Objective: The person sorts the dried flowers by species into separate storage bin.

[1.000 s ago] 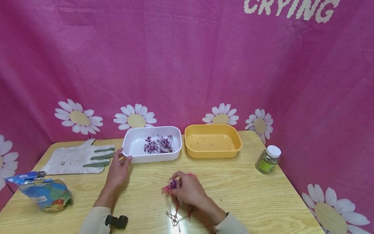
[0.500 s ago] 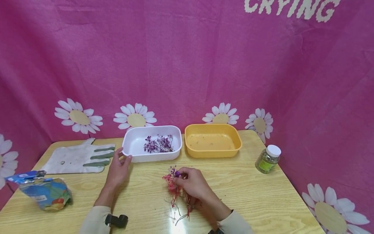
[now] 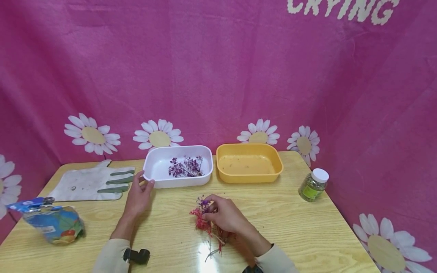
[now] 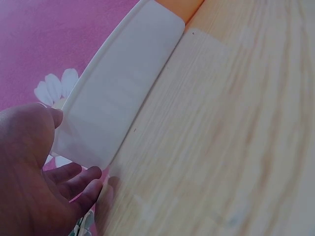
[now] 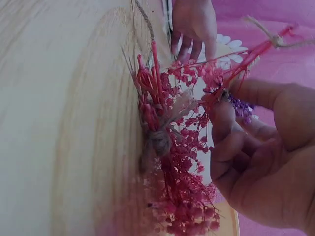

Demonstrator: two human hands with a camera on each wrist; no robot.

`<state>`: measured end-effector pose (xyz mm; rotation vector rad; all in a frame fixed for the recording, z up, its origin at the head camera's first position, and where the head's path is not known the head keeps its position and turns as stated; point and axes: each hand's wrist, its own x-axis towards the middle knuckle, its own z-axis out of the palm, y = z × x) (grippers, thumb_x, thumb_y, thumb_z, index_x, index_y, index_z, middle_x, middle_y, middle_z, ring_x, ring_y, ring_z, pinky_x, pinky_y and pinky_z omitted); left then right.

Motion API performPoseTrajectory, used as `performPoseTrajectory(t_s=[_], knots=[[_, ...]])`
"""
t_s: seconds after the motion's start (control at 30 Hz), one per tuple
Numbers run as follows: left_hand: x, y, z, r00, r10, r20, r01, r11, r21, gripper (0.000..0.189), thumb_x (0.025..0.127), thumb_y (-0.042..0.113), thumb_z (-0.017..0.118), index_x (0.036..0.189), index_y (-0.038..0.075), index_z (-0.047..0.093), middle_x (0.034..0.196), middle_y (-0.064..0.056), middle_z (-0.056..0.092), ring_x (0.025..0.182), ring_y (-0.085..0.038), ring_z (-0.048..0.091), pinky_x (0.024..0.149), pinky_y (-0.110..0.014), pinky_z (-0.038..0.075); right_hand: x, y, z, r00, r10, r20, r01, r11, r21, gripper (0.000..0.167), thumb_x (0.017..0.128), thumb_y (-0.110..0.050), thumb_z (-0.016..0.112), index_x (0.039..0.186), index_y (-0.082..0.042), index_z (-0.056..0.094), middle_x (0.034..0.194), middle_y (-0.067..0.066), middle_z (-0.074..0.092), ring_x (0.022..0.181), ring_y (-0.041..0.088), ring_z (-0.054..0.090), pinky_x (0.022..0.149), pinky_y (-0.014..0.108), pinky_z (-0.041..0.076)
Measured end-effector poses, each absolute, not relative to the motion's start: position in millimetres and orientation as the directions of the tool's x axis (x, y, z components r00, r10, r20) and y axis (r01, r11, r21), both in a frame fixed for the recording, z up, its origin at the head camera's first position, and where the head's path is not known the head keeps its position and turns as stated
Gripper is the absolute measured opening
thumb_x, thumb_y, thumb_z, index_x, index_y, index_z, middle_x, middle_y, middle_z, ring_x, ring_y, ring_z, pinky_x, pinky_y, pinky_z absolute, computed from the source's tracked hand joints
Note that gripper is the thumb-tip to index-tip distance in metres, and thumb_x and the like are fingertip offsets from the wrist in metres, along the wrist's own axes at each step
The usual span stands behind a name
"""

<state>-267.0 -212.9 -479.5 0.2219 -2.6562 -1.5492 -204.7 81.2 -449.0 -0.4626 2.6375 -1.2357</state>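
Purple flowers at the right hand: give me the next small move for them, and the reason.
Probably draw the purple flowers gently clear of the pink flowers. The right hand seems to pinch them right against the pink ones, while similar purple sprigs lie in the white tray, so separating the colours first looks sensible.

White rectangular tub (image 3: 181, 183) sits at back, purple dried sprigs (image 3: 186, 167) inside; yellow rectangular tub (image 3: 249, 178) just right! White-green cloth glove (image 3: 85, 184) left, blue printed pouch (image 3: 56, 226) before it. Round white-lidded jar (image 3: 312, 187) far right; pink dried flowers (image 3: 203, 222) before tubs.
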Motion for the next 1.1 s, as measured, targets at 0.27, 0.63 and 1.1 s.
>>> performPoseTrajectory(t_s=[0.27, 0.63, 1.1], knots=[[-266.7, -212.6, -479.3, -0.986, -0.163, -0.02, -0.098, 0.488, 0.867, 0.063, 0.104, 0.033, 0.041, 0.154, 0.01, 0.011, 0.152, -0.025, 0.032, 0.135, -0.042, 0.042, 0.111, -0.053, 0.037, -204.2, 80.0, -453.3, -0.888, -0.459, -0.006, -0.291, 0.573, -0.766, 0.042, 0.079, -0.017, 0.079, 0.119, -0.016, 0.065, 0.082, -0.005, 0.066, 0.064, 0.003, 0.056, 0.06, 0.02, 0.048], [-267.8, -214.7, -480.4, -0.988, -0.151, -0.003, -0.078, 0.488, 0.87, 0.063, 0.103, 0.031, 0.042, 0.153, 0.009, 0.012, 0.151, -0.025, 0.034, 0.133, -0.042, 0.045, 0.109, -0.052, 0.039, -203.4, 82.7, -448.1, -0.907, -0.407, 0.11, -0.353, 0.589, -0.727, 0.012, 0.084, -0.035, 0.074, 0.086, -0.025, 0.068, 0.076, -0.011, 0.066, 0.068, 0.004, 0.057, 0.063, 0.02, 0.047], [-267.8, -213.0, -480.7, -0.988, -0.151, -0.029, -0.101, 0.493, 0.864, 0.063, 0.104, 0.034, 0.039, 0.155, 0.012, 0.009, 0.154, -0.024, 0.03, 0.135, -0.041, 0.043, 0.11, -0.054, 0.037, -198.5, 79.4, -452.3, -0.856, -0.517, 0.013, -0.37, 0.595, -0.713, 0.047, 0.077, -0.006, 0.077, 0.122, -0.013, 0.064, 0.084, -0.002, 0.072, 0.069, 0.0, 0.06, 0.066, 0.017, 0.05]])
